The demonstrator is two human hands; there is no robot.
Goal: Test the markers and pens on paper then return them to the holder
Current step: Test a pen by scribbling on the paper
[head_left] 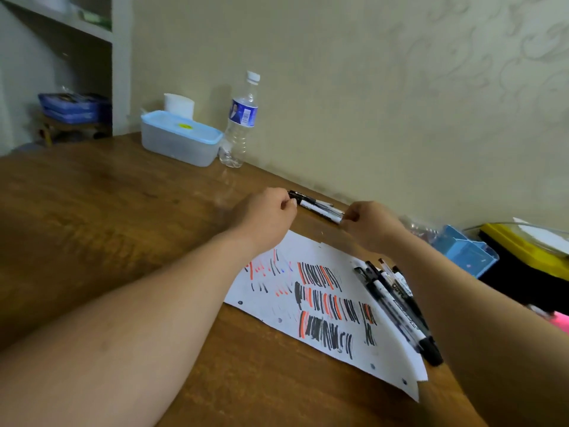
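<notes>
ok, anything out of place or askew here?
The light blue plastic holder seems tipped on its side at the far right. Loose black pens lie heaped over the right edge of the scribbled white paper sheet. The left hand and right hand grip a black-and-white marker bundle by its ends. No spill visible.

Wide bare surface (107, 195) on the left; far edge blocked by box (180, 138) and bottle (240, 121), right side crowded by pens (397, 306) and holder (465, 249).
</notes>
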